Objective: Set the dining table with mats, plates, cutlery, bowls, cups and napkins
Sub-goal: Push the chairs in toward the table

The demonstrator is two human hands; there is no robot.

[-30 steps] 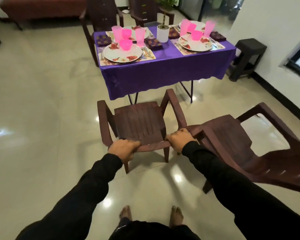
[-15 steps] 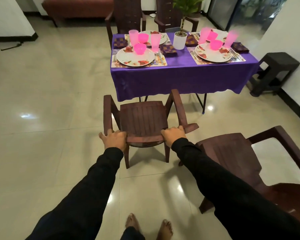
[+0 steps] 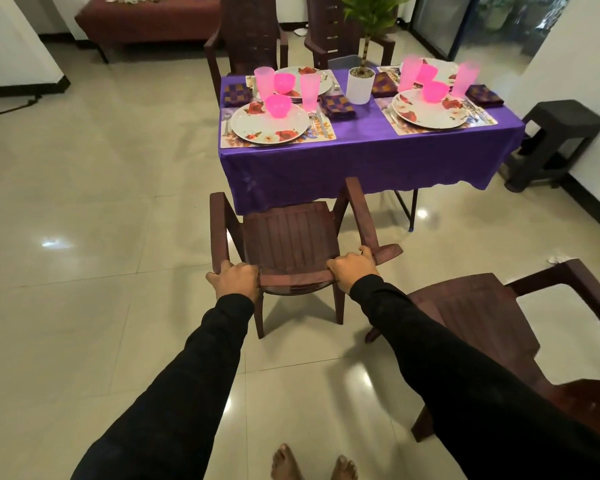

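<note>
On glossy tile floor, purple-clothed table laid, both hands' fingers curled gripping brown chair back

Soft indoor light, glare spots on the glossy floor, wide-angle edge distortion.

Both arms extended forward, black sleeves to wrists. Left hand and right hand knuckles up, fingers curled over the top rail of a chair back, one at each end.
</note>
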